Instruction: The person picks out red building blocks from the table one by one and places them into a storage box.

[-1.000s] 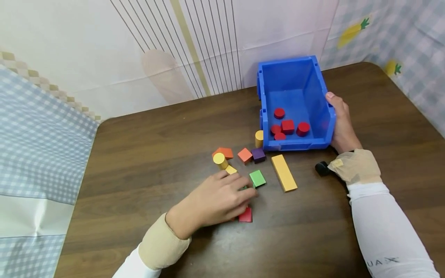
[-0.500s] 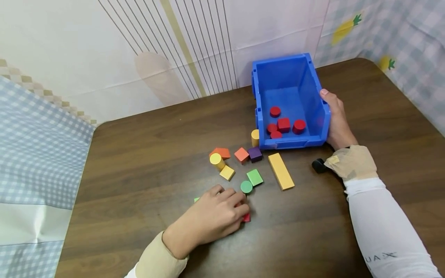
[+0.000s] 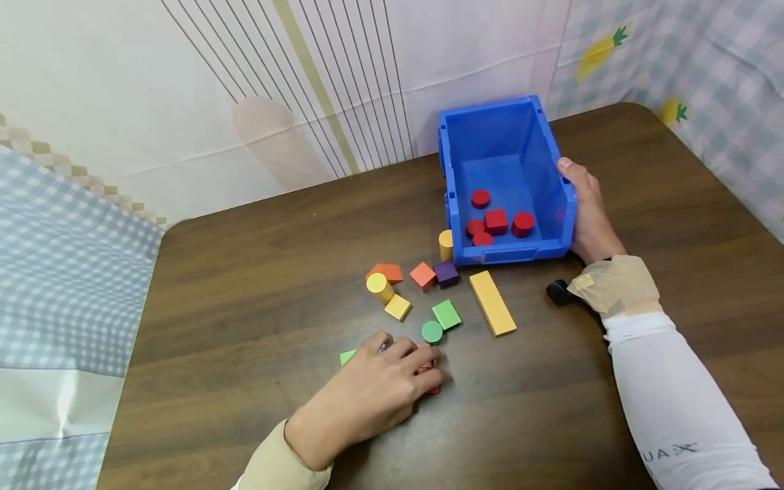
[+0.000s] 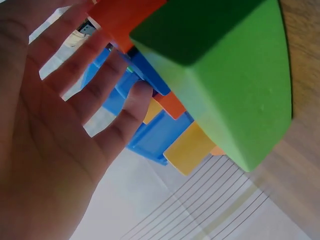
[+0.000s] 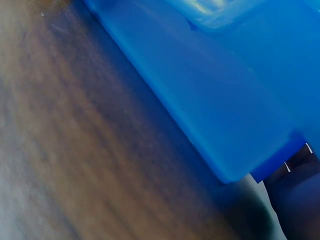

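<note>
My left hand (image 3: pixel 373 384) is low over the table among wooden blocks, fingers spread and partly hiding a red block (image 3: pixel 434 390) beneath their tips. In the left wrist view its fingers reach out loosely beside a green block (image 4: pixel 240 75), a blue block (image 4: pixel 150 72) and a red-orange block (image 4: pixel 125 22). The green block's edge (image 3: pixel 346 356) peeks out left of the hand in the head view. My right hand (image 3: pixel 591 214) grips the right wall of a blue plastic bin (image 3: pixel 508 254), thumb over the rim. Several red blocks (image 3: pixel 495 221) lie inside the bin.
Between hand and bin lie a green disc (image 3: pixel 431 331), a green square (image 3: pixel 447 314), yellow blocks (image 3: pixel 398 307), orange blocks (image 3: pixel 422 276), a purple cube (image 3: pixel 446 273) and a long yellow block (image 3: pixel 493 303). A yellow cylinder (image 3: pixel 446 245) stands against the bin. A printed cloth hangs behind the table.
My left hand has drawn back toward me from the green disc to the red block, uncovering the disc and a yellow square. My right hand keeps its grip on the bin.
</note>
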Available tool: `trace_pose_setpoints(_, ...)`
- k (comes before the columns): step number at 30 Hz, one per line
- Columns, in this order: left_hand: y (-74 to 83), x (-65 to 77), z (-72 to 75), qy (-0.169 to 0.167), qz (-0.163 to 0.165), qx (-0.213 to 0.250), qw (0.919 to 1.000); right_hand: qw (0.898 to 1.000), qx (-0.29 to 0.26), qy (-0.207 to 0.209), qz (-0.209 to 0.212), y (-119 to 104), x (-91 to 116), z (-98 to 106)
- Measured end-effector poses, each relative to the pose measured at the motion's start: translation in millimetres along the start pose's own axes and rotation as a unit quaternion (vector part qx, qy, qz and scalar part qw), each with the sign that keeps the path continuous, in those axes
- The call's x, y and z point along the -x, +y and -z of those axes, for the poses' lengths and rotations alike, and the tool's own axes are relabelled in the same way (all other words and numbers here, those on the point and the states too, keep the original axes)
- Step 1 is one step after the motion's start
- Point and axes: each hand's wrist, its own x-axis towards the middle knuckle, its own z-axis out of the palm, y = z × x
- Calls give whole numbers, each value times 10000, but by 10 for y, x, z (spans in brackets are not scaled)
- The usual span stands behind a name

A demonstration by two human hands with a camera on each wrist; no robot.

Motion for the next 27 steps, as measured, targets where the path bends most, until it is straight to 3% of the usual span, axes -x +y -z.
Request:
trace_pose_setpoints(13, 147, -24, -63, -6, -26, -954, 9954, 9999, 85, -35, -118, 14, 16, 35)
trace_pose_setpoints(27, 203, -81, -65, 2, 161, -1146, 9933, 9999, 105, -17, -51, -6, 3, 4)
